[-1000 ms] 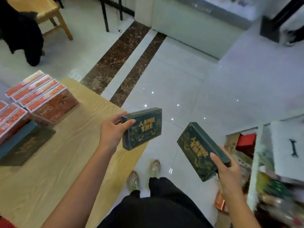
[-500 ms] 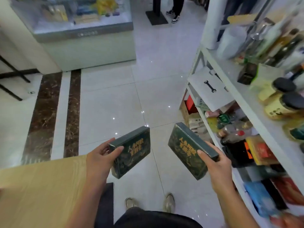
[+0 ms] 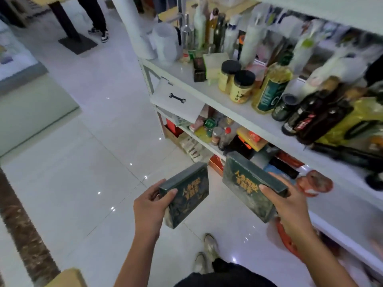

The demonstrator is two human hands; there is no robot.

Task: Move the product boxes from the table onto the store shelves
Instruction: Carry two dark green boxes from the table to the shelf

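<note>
Gripping one green box (image 3: 187,192) in left hand (image 3: 149,210), another box (image 3: 248,184) clamped in right hand (image 3: 290,210).

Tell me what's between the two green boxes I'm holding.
Nothing: the left green box and right green box are apart, only bare floor tile showing, in the head view.

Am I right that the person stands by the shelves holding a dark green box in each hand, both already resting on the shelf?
Not quite. The head view shows the left box and right box held in the air by the left hand and right hand, beside the shelves.
</note>
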